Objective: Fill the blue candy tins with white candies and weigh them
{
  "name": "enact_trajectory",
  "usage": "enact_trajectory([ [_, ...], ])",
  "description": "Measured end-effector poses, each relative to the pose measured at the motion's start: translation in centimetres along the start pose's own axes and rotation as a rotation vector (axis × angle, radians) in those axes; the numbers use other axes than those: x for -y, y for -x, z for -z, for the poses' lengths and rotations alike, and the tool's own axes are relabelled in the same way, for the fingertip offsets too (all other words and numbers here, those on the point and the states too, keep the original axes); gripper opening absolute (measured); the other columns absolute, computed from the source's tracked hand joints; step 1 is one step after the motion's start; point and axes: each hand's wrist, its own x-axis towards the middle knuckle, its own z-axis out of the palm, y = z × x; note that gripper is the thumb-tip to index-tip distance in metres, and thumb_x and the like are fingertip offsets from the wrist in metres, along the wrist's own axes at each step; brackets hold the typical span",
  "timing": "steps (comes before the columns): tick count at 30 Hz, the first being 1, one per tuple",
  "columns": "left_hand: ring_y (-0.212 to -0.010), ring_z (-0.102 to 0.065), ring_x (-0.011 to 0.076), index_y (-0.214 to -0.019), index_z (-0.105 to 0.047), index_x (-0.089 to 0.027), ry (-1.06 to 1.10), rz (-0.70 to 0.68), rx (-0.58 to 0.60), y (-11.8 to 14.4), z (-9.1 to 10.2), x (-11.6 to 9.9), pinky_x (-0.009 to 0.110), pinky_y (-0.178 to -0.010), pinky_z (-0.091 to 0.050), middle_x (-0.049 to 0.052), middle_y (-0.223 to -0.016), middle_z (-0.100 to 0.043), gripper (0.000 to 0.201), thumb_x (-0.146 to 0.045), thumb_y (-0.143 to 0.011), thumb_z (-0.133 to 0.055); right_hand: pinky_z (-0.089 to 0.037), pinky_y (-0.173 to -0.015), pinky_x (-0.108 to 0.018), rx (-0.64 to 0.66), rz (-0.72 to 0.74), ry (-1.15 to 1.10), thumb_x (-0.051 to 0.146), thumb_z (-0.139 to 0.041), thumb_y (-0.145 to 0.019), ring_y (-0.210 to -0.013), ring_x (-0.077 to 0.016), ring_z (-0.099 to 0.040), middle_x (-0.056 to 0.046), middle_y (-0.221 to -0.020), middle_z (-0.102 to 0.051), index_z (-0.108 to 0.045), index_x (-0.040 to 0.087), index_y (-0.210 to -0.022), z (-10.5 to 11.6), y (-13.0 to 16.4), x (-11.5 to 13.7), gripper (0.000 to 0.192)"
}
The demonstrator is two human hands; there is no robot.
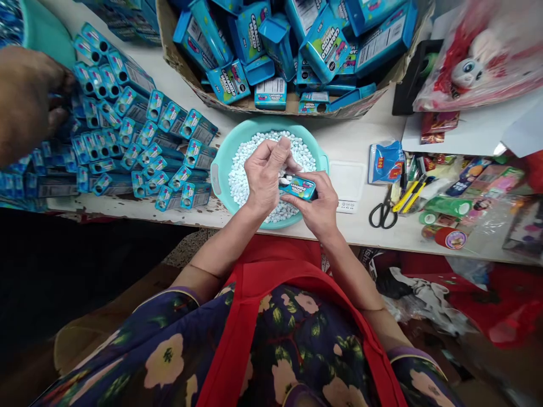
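Observation:
My right hand [321, 204] grips a small blue candy tin [299, 187] labelled Caramelo Macizo, tilted over a turquoise basin [221, 148]. My left hand [266, 174] is closed, fingers bunched at the tin's left end, where a few white candies show. Small white candies [241, 169] fill the basin below both hands. How many the left fingers hold is hidden.
Rows of blue tins [148, 152] stand on the table at left, where another person's hand [29, 102] reaches in. Behind the basin sits a cardboard box [190, 76] of tins. At right are a white scale [350, 178], black scissors [384, 212] and yellow cutters [409, 195].

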Motion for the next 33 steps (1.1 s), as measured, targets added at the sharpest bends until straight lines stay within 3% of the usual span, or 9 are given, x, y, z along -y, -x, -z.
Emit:
enact_trajectory([
  [14, -0.048, -0.049, 0.0071, -0.071, -0.053, -0.021, -0.051, -0.101, -0.033, 0.6, -0.2, -0.6, 0.022, -0.049, -0.041, -0.005, -0.056, -0.047, 0.038, -0.053, -0.086, -0.064, -0.053, -0.090, -0.040, -0.026, 0.040, -0.028, 0.052, -0.079, -0.073, -0.097, -0.0214, -0.064, -0.003, -0.100, -0.065, -0.068, 0.026, -0.107, 0.1, 0.8, 0.6, 0.044],
  [27, -0.050, -0.052, 0.0082, -0.077, -0.058, -0.021, -0.012, -0.178, 0.008, 0.8, 0.0, -1.0, 0.023, -0.051, -0.045, -0.005, -0.057, -0.045, 0.029, -0.047, -0.090, -0.062, -0.054, -0.089, -0.038, -0.084, 0.082, -0.123, 0.051, -0.082, -0.069, -0.098, -0.0204, -0.063, -0.002, -0.101, -0.065, -0.068, 0.028, -0.108, -0.3, 0.3, -0.2, 0.047],
  [33, -0.060, -0.061, 0.0106, -0.081, -0.056, -0.021, 0.021, -0.163, 0.033, 1.2, -0.8, -0.3, 0.024, -0.057, -0.050, -0.004, -0.060, -0.053, 0.029, -0.049, -0.090, -0.061, -0.054, -0.090, -0.039, -0.116, 0.076, -0.148, 0.050, -0.083, -0.067, -0.099, -0.0209, -0.063, -0.002, -0.101, -0.064, -0.067, 0.028, -0.108, -0.4, 0.4, -0.6, 0.050],
])
